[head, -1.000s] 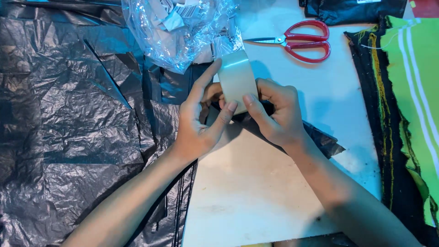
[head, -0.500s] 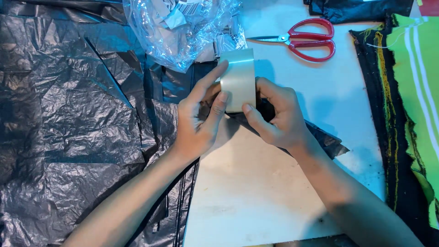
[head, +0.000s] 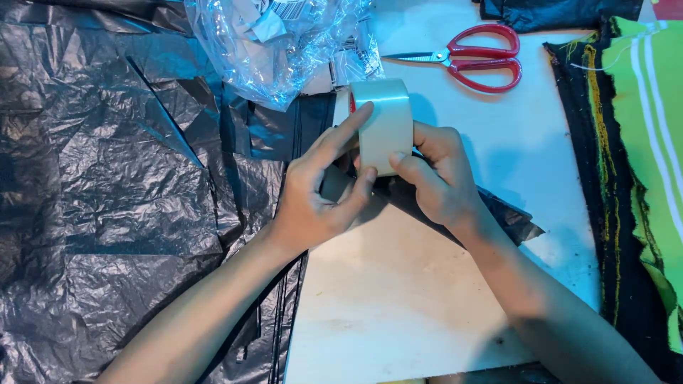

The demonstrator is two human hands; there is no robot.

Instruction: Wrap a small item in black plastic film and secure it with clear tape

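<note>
Item: roll of clear packing tape (head: 385, 124), centre of the frame, held upright above the pale tabletop (head: 398, 299) and a strip of black plastic (head: 498, 213)

Left hand (head: 320, 192): fingers curled round the roll's left side, index finger laid along the top edge, thumb pressed at the lower face

Right hand (head: 434, 174): closed on the roll's right side, thumb tip on the tape surface (apparently feeling for the free end)

Progress, as judged: no strip of tape is seen drawn off the roll; nothing shows as taped; the scissors (head: 469, 58) lie unused at upper right

Surroundings: crumpled black plastic sheet (head: 107, 178) over the left half; clear bag of paper labels (head: 277, 43) at top centre; green striped cloth (head: 644, 142) along the right edge
</note>
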